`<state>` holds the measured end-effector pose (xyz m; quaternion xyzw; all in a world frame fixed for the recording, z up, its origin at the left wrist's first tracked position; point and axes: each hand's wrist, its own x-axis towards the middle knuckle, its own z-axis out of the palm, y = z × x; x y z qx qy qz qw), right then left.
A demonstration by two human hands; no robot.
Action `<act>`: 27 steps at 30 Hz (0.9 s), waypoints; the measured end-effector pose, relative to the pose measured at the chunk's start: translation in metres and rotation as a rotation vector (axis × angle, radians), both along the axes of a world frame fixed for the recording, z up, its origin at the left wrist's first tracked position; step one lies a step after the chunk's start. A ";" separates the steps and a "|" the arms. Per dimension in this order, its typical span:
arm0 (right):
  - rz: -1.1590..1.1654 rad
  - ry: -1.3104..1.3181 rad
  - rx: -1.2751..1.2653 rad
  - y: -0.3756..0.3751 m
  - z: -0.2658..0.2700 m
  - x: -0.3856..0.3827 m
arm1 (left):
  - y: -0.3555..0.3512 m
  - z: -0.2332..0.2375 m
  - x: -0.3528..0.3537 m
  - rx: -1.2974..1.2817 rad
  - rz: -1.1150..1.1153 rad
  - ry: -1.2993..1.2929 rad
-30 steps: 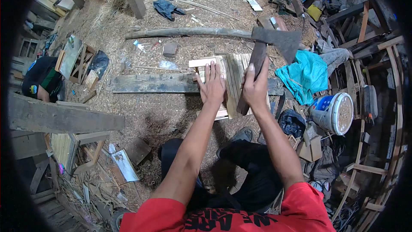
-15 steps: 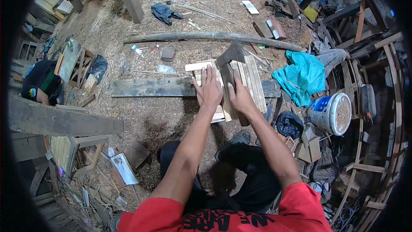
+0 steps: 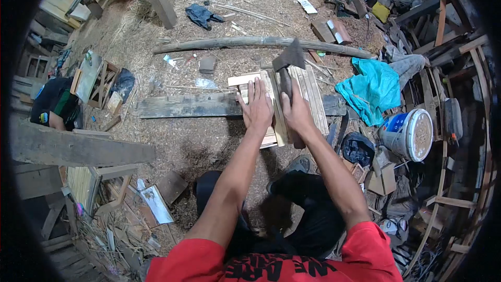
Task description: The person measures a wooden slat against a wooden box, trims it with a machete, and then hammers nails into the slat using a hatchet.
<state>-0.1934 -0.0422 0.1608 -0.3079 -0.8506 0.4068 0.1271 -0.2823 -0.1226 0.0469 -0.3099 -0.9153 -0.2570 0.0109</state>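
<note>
In the head view, my left hand (image 3: 258, 107) lies flat with its fingers spread on a small assembly of pale wooden slats (image 3: 314, 96). My right hand (image 3: 297, 112) is wrapped round the handle of a hatchet (image 3: 290, 57), just right of my left hand. The hatchet's dark metal head points away from me, above the far part of the slats. Under the slats runs a weathered grey plank (image 3: 188, 105), lying crosswise. The hatchet and my hand hide part of the slats' middle.
Beyond the plank lies a long pole (image 3: 219, 43). A teal cloth (image 3: 370, 91) and a white bucket (image 3: 417, 136) stand to the right. At the far left, another person (image 3: 55, 104) in dark clothes is partly visible. A grey beam (image 3: 83, 146) crosses the left side.
The hatchet has shifted slightly right and its head has tilted, with my right hand still round the handle. My left hand stays on the slats. The whole view has shifted slightly.
</note>
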 end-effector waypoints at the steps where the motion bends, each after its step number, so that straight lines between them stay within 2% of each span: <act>1: -0.071 0.042 0.055 -0.001 0.002 0.006 | 0.001 0.002 -0.002 -0.014 -0.005 -0.030; 4: -0.172 -0.018 0.096 0.005 -0.004 0.032 | 0.004 0.003 -0.003 -0.011 -0.002 -0.039; 8: -0.336 0.161 -0.127 0.008 -0.028 0.079 | 0.001 0.006 0.000 0.030 -0.013 -0.076; 9: -0.406 0.174 -0.048 0.003 -0.037 0.092 | 0.001 0.008 -0.001 0.014 -0.019 -0.108; 11: -0.540 0.195 0.114 -0.006 -0.053 0.114 | 0.004 0.009 -0.004 -0.077 0.088 0.028; 12: -0.614 0.225 -0.033 -0.009 -0.058 0.121 | 0.004 0.010 -0.006 -0.124 0.140 0.094; 13: -0.686 0.259 -0.179 -0.010 -0.061 0.125 | 0.001 0.026 -0.020 -0.288 0.055 0.037; 14: -0.756 0.293 -0.325 -0.009 -0.063 0.129 | -0.004 0.020 -0.036 -0.220 0.062 0.103; 15: -0.823 0.196 -0.437 -0.017 -0.028 0.127 | -0.008 0.003 -0.053 -0.151 0.071 0.164; 16: -0.824 0.170 -0.475 -0.012 -0.037 0.131 | -0.009 -0.006 -0.063 -0.082 0.083 0.222; 18: -0.814 0.102 -0.565 -0.006 -0.077 0.139 | -0.012 0.035 -0.070 -0.213 0.044 -0.152; 19: -0.830 0.121 -0.611 -0.009 -0.081 0.138 | -0.016 0.050 -0.073 -0.283 0.033 -0.338; 20: -0.822 0.121 -0.588 -0.016 -0.084 0.140 | -0.022 0.049 -0.073 -0.266 0.020 -0.272; 22: -0.811 0.134 -0.526 -0.031 -0.058 0.137 | -0.024 0.040 -0.076 -0.216 -0.019 -0.138; 23: -0.833 0.122 -0.371 -0.032 -0.093 0.140 | -0.026 0.037 -0.085 -0.269 -0.064 -0.220; 24: -0.798 0.157 -0.395 -0.037 -0.080 0.143 | -0.025 0.037 -0.084 -0.257 -0.032 -0.209; 27: -0.797 0.146 -0.361 -0.046 -0.100 0.158 | -0.023 0.039 -0.078 -0.256 0.066 -0.257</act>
